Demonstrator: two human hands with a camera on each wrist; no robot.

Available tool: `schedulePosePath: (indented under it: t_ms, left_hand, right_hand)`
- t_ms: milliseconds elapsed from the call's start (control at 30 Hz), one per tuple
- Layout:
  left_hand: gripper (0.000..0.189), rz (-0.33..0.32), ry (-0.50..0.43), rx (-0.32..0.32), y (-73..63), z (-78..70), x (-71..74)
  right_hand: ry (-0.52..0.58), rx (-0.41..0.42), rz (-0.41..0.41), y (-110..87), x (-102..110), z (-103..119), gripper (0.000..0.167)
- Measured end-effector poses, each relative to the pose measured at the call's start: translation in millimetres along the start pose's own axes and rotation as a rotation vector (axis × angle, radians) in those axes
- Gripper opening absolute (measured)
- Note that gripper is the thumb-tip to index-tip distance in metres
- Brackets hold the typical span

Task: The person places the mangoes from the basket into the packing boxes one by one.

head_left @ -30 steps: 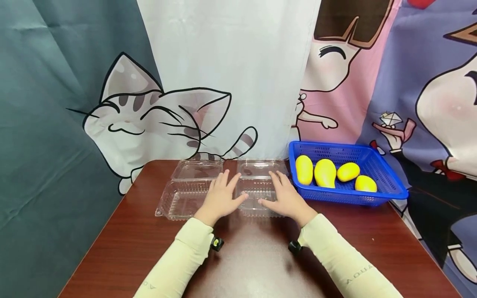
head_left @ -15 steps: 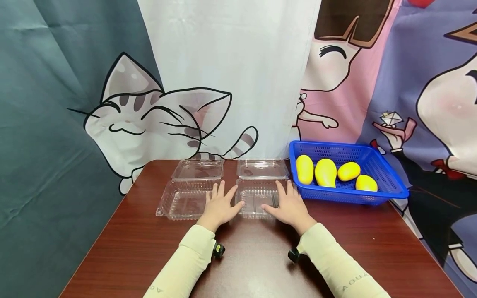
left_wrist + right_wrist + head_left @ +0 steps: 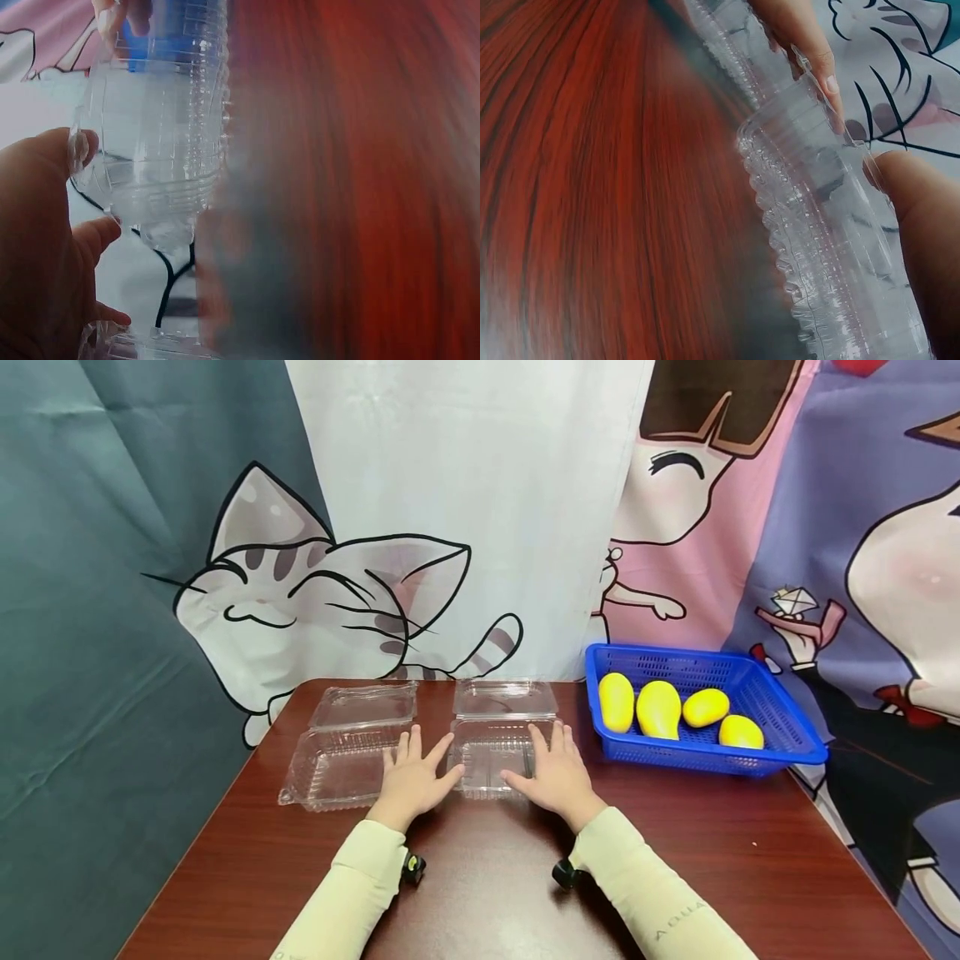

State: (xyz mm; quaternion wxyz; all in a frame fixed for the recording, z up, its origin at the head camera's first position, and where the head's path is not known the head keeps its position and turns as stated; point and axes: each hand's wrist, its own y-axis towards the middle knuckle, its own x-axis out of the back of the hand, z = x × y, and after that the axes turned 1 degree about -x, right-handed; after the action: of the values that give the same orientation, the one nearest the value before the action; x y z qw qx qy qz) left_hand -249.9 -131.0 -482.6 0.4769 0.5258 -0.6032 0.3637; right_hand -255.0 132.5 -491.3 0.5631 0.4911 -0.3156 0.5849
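Note:
Two clear plastic clamshell containers lie side by side on the table with their lids folded back. My left hand (image 3: 411, 783) has its fingers spread over the near right side of the left container (image 3: 337, 767), its thumb pointing at the right container (image 3: 478, 768). Over that right container's right side is my right hand (image 3: 558, 778), fingers extended, thumb across its near corner. In the left wrist view the left thumb (image 3: 91, 146) is at a clear rim. The right thumb (image 3: 881, 171) overlaps the rim in the right wrist view.
A blue plastic basket (image 3: 678, 756) with several yellow mangoes (image 3: 660, 710) stands at the back right of the brown wooden table (image 3: 480, 893). A cartoon-printed curtain (image 3: 450, 485) hangs directly behind the table's back edge.
Both hands first drew back slightly toward the person, then moved left. The two containers have slid left with them, away from the basket; the left one is now slightly turned.

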Motion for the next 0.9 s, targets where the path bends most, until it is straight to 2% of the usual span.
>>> schedulePosePath:
  t_ms: [200,367,500,600,667,767,900]
  left_hand:
    - [0.071,0.001,-0.01,0.009,-4.2,18.1,5.2]
    - [0.072,-0.007,0.009,0.007,-5.5,27.7,7.1]
    - [0.072,-0.049,0.07,0.007,-6.9,23.6,7.9]
    - [0.072,-0.147,0.07,-0.021,-7.9,12.1,6.4]
    - [0.071,-0.218,0.026,-0.047,-8.3,2.1,4.1]
    - [0.069,-0.288,-0.103,-0.085,-8.5,-11.4,-1.7]
    - [0.07,-0.293,-0.298,-0.087,-7.0,-20.3,-13.0]
  right_hand:
    - [-0.005,0.001,0.024,7.2,-8.3,16.9,0.106]
    - [0.015,0.002,0.025,9.7,-10.9,25.8,0.105]
    - [0.026,0.002,0.018,9.1,-13.7,27.1,0.106]
    - [0.022,0.011,0.011,8.1,-14.0,26.0,0.108]
    - [0.015,0.012,0.009,7.7,-13.0,25.0,0.109]
    - [0.006,0.01,0.007,7.2,-10.1,23.5,0.108]
    - [-0.002,0.009,0.011,5.9,-6.7,21.8,0.106]
